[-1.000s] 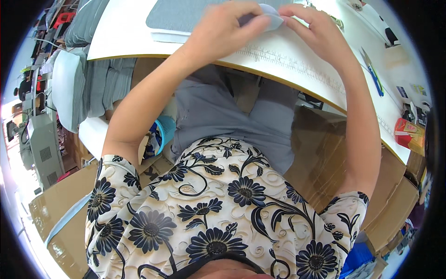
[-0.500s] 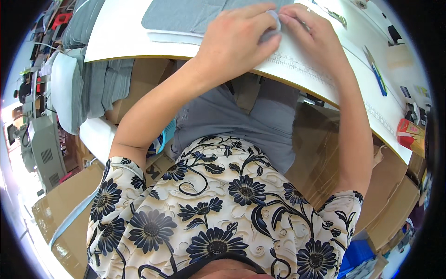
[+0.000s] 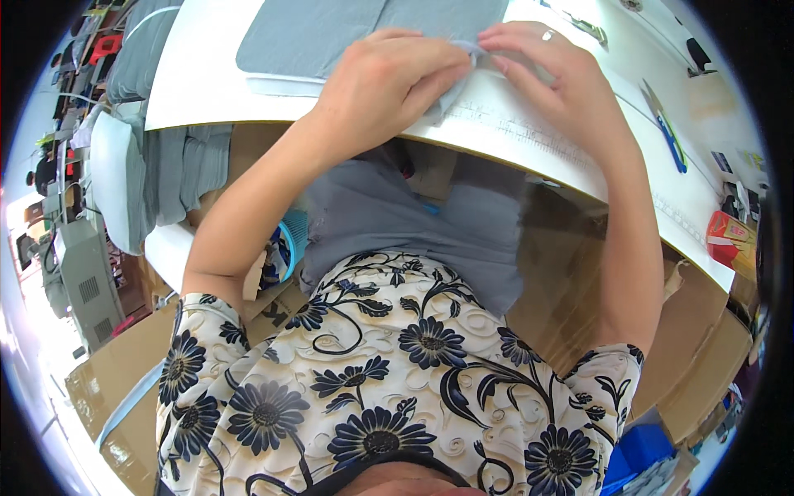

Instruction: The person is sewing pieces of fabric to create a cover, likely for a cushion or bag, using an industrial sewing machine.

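Observation:
A stack of grey cloth pieces (image 3: 306,41) with rounded corners lies on the white table, a paler layer showing under its near edge. My left hand (image 3: 385,83) is closed at the right side of the stack, its fingers and thumb pinching a folded bit of cloth (image 3: 455,97). Facing it, my right hand (image 3: 562,83) curves in from the right, with a ring on one finger. Its fingertips and thumb meet the edge of the same cloth; the exact contact is partly hidden.
Printed ruler markings (image 3: 529,132) run along the near edge of the white table (image 3: 194,91). Scissors with blue and green handles (image 3: 672,136) lie to the right, past a red box (image 3: 728,240). Grey cloth stacks (image 3: 178,169) hang at left. Cardboard boxes (image 3: 124,388) stand below.
My left hand has moved left and slightly down with the cloth, opening a gap from my right hand. The grey stack has shifted a little left and down in view.

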`<state>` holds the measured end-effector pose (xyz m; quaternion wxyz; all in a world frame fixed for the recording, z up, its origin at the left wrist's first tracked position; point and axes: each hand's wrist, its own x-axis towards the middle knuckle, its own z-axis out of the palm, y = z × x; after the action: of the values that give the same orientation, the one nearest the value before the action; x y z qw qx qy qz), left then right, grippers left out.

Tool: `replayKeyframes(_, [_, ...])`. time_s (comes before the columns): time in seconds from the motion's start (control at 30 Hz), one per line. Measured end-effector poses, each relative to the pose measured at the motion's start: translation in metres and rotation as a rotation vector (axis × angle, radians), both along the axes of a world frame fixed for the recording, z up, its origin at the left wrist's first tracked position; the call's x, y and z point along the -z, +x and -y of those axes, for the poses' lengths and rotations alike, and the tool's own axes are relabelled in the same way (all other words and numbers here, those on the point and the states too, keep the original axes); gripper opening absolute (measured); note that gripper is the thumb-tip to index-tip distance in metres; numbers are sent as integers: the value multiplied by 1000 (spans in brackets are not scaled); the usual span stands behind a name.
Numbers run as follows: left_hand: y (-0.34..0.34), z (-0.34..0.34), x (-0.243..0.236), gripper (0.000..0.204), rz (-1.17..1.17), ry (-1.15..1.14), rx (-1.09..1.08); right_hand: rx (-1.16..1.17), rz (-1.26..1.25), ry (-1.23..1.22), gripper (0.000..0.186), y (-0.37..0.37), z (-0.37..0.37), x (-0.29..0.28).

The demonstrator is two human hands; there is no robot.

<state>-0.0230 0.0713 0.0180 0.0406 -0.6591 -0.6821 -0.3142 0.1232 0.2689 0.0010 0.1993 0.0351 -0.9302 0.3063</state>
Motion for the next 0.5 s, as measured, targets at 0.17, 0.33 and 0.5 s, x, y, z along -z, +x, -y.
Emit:
replayKeyframes(0.17, [4,-8,-4,15,-131,0,119,87,-77,91,19,22,-16,-5])
replayKeyframes(0.33, [-3,-29,7,29,-380,-36,70,100,9,-81,18,7,-30,-7])
replayKeyframes(0.5, [-3,-22,5,35,-254,10,61,16,-153,147,21,6,-2,-3])
